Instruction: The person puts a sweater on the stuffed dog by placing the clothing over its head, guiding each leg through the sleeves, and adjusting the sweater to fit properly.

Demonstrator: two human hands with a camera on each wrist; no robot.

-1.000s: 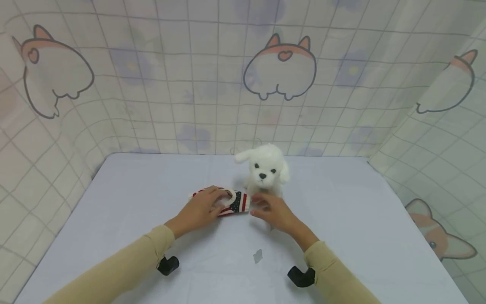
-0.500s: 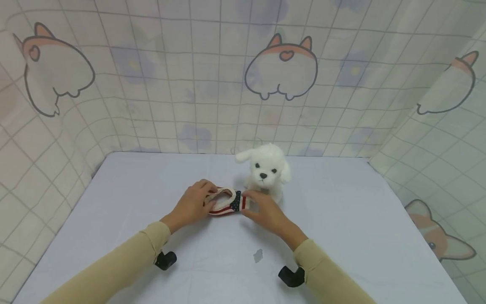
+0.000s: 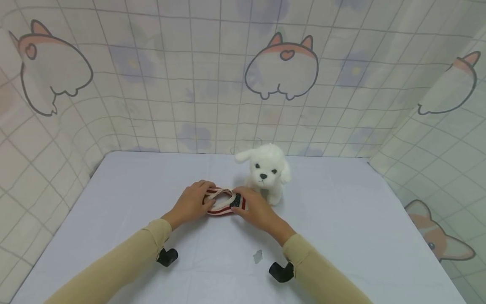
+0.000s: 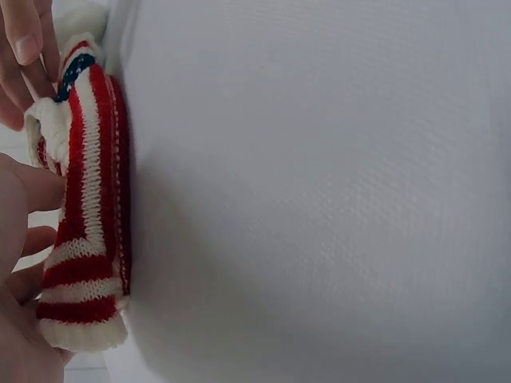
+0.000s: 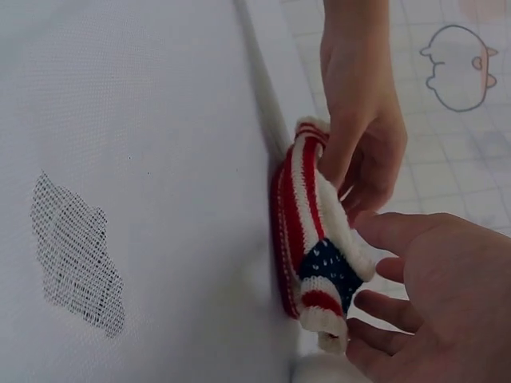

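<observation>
A small knitted sweater [image 3: 219,210] with red and white stripes and a navy star-patterned section lies on the table, its cream-edged opening facing up. My left hand [image 3: 191,202] grips its left end, the thumb at the rim of the opening. Over the right end, my right hand [image 3: 258,207] has its thumb and fingers curled round the navy part of the sweater [image 5: 331,263]. A white plush dog [image 3: 263,169] stands just behind my right hand, facing me. In the left wrist view the striped side of the sweater [image 4: 88,159] shows, with a cream cuff near my left fingers.
The pale table [image 3: 341,219] is backed by a curtain [image 3: 212,84] with grid lines and cartoon corgis, which also hangs along both sides. A small grey patch [image 3: 257,256] marks the table cover in front of my hands.
My right hand has moved left from beside the plush dog onto the navy part of the sweater. My left hand has shifted slightly left, and the opening of the sweater now shows wider.
</observation>
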